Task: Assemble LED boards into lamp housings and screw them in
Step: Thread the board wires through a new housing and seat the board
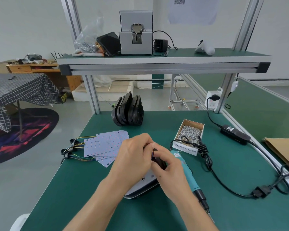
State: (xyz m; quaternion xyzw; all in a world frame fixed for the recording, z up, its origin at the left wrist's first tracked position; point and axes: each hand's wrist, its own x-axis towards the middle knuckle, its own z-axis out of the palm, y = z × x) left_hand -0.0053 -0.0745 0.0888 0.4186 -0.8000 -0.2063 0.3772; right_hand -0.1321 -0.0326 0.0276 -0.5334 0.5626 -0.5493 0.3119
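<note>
Hands: left hand [133, 154] and right hand [167, 165] meet at lower centre of the frame, fingers curled over a small dark part with thin wires [153, 153]; both seem to pinch it, though the fingers hide exactly what is held.
Housing in work: lamp housing [140, 189] lies flat on the green mat [90, 189] just below the hands, its pale board face partly showing beneath the wrists.
LED boards: loose stack of LED boards [105, 144] left of centre, fanned out, coloured leads [83, 144] trailing to black rings at their left edge.
Spare housings: black housings [128, 110] stand on edge at upper centre of the mat.
Screws: open box of screws [189, 132] right of centre, a coiled cable lying across its near end.
Driver: teal electric screwdriver [187, 174] lies beside the right wrist, untouched.
Handling: boards look thin, light and stiff but likely easy to bend or scratch; best taken by the bare edges, not by the leads or LED faces. Leads are soft and fine, so pull gently near the connector. Housing looks rigid and stable lying flat.
</note>
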